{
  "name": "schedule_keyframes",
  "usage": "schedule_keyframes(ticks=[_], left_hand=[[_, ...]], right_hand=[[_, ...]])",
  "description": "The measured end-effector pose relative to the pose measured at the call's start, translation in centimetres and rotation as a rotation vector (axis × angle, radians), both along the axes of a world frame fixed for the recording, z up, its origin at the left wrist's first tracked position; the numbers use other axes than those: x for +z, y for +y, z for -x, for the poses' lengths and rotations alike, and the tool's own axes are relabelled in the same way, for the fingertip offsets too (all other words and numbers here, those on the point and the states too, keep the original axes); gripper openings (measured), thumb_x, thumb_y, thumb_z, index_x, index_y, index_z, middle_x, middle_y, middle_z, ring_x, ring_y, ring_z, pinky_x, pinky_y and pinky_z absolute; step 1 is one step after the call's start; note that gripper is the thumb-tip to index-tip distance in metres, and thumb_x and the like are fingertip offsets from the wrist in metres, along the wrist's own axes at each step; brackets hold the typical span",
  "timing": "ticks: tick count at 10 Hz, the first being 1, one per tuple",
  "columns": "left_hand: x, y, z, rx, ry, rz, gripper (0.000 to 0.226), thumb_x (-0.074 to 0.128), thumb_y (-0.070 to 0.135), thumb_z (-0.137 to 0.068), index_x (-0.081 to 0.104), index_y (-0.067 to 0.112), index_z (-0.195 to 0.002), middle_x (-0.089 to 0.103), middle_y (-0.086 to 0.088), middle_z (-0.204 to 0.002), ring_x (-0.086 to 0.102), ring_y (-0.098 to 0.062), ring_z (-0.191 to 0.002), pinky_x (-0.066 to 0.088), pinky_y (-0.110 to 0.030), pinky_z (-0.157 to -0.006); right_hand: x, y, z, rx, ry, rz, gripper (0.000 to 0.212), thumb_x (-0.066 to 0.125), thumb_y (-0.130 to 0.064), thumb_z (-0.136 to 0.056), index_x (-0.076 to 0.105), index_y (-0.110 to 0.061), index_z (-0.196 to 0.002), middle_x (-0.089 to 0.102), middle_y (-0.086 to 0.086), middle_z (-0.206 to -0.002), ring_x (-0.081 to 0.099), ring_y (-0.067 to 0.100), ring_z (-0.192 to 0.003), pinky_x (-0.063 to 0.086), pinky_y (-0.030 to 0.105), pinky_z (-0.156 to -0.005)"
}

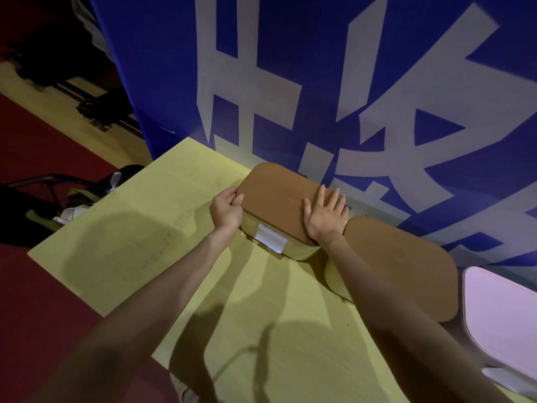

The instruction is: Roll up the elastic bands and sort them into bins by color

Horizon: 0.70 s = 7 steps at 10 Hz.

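Both bare forearms reach forward from lower frame, converging. Left hand (pixel 226 210) at the left end of the brown lid (pixel 276 199), fingers (pixel 236 199) curled around its edge, thumb side up, wrist straight. Right hand (pixel 325 215) lies palm down flat on the lid's right part, fingers spread and straight, pressing. Right forearm angled inward.
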State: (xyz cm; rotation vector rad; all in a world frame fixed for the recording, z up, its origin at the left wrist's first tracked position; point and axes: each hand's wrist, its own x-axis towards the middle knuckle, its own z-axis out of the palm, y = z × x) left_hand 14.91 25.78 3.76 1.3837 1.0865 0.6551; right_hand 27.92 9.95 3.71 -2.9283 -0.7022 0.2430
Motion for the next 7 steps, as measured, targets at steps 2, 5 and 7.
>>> schedule_keyframes(ticks=[2,5,7], left_hand=[[-0.2,-0.4,0.3,0.004,-0.011,-0.006,0.033,0.057,0.001,-0.092,0.059,0.003,-0.125,0.065,-0.011,-0.119,0.062,-0.018,-0.108,0.046,-0.028,-0.098],[0.5,-0.3,0.9,-0.07,0.034,-0.02,0.031,0.059,0.001,-0.091,0.059,0.001,-0.122,0.065,-0.012,-0.116,0.06,-0.013,-0.098,0.046,-0.021,-0.09],[3.2,-1.9,1.5,-0.081,0.251,-0.138,0.032,0.058,0.008,-0.093,0.057,0.004,-0.124,0.064,-0.014,-0.12,0.059,-0.029,-0.112,0.045,-0.029,-0.088]], right_hand=[[0.1,0.0,0.3,0.038,-0.036,0.036,0.068,0.008,-0.067,-0.094,-0.006,-0.036,-0.153,-0.006,0.023,-0.159,-0.005,0.043,-0.146,0.005,0.053,-0.118],[0.1,-0.1,0.2,0.056,0.004,0.109,0.077,0.004,-0.076,-0.087,-0.01,-0.037,-0.152,-0.012,0.024,-0.158,-0.01,0.045,-0.145,0.002,0.054,-0.118],[2.1,0.3,-1.0,0.121,0.233,0.143,0.082,0.012,-0.077,-0.088,-0.014,-0.033,-0.152,-0.019,0.019,-0.158,-0.017,0.038,-0.146,-0.005,0.054,-0.117]])
